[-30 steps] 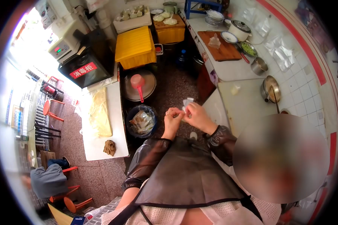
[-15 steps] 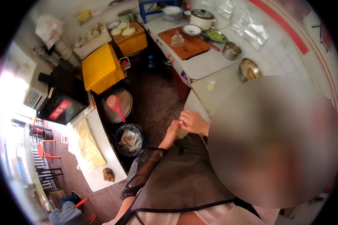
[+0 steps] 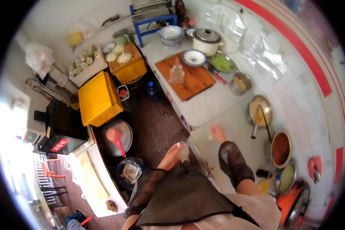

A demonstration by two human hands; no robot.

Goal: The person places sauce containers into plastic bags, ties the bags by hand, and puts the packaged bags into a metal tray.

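Observation:
My left hand [image 3: 169, 157] is in front of my apron, its fingers closed around a small pale, translucent piece [image 3: 183, 151] that looks like thin plastic. Over the pale worktop [image 3: 234, 115] reaches my right hand [image 3: 217, 134], blurred by motion, so its fingers are unclear. Beside its fingertips shows a small whitish patch [image 3: 211, 136] that I cannot identify. A clear plastic bag [image 3: 176, 73] stands on the wooden cutting board [image 3: 199, 82] farther back.
Right of the worktop are a steel pan [image 3: 270, 111], a pot of red sauce [image 3: 281, 149] and an orange pot [image 3: 289, 205]. A knife's red handle [image 3: 220, 78] lies beside the board. To the left stand a bin [image 3: 122, 170] and a lidded drum with a pink ladle [image 3: 114, 135].
My hands were together in front of the apron; they have parted. The right hand has moved out over the worktop, while the left keeps the pale piece. The view has shifted.

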